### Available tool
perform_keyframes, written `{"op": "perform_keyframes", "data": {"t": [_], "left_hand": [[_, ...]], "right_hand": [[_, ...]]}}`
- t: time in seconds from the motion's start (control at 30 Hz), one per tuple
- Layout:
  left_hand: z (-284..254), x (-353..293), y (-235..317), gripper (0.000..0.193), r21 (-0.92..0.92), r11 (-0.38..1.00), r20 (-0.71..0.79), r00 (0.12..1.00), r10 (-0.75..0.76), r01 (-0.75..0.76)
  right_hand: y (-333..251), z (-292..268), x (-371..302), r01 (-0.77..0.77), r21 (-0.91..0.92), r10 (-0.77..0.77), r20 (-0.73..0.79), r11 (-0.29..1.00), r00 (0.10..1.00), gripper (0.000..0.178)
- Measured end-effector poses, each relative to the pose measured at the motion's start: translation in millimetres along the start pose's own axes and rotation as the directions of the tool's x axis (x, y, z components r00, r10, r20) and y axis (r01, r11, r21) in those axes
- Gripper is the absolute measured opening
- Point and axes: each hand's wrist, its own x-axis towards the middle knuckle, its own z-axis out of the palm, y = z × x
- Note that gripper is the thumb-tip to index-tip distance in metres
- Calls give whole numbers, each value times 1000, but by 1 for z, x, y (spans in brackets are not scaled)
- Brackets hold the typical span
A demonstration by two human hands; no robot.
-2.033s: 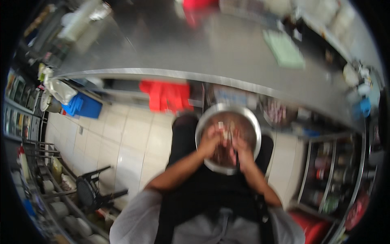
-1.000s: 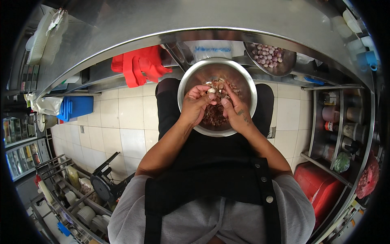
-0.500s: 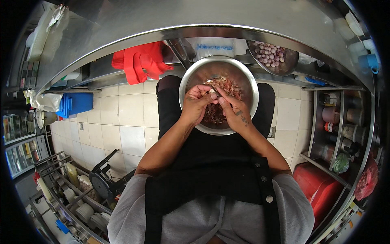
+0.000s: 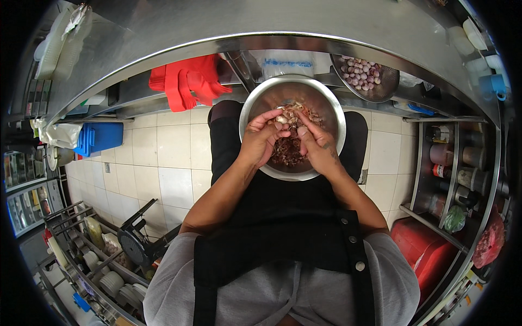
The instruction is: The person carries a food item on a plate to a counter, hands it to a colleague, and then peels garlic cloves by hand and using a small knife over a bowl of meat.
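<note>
A wide steel bowl [image 4: 341, 129] sits between my knees, holding a heap of reddish-brown and pale papery skins [image 4: 289, 151]. Over these skins, my left hand [image 4: 262, 136] pinches a small pale shallot [image 4: 281, 119] between thumb and fingertips. My right hand [image 4: 319, 148] is just beside it, index finger stretched forward and thumb bent in; whatever lies between them is too small to make out. Beyond the bowl to the right, a steel colander [image 4: 387, 87] holds many small purplish-white shallots [image 4: 361, 74].
A steel counter [image 4: 261, 22] runs across the front, its edge above the bowl. Red plastic bags [image 4: 187, 81] hang left of the bowl. A blue bin [image 4: 103, 137] stands farther left. Shelves with jars [image 4: 472, 155] and a red container [image 4: 421, 247] are on the right.
My hands have moved slightly apart, and the right index finger has straightened. The pale shallot at my left fingertips shows more plainly. Bowl and colander stay put.
</note>
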Motion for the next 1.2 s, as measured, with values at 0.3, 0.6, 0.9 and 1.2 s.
{"op": "perform_keyframes", "data": {"t": [0.3, 0.6, 0.9, 1.2], "left_hand": [[1, 1, -3, 19, -63, 997, 6, 999, 50, -50], [2, 0, -2, 17, -44, 999, -12, 1000, 22, -23], [-1, 3, -3, 14, -110, 993, 18, 999, 44, -42], [2, 1, 0, 13, -120, 992, 1, 999, 44, -43]], "right_hand": [[-5, 12, -3, 158, -293, -159, 21, 943, 987, 39], [-1, 5, 7, -36, 67, 35, 14, 997, 999, 37], [-6, 11, -1, 221, -288, -210, 69, 932, 975, 41], [-3, 11, 3, 389, -328, -394, 53, 861, 918, 36]]}}
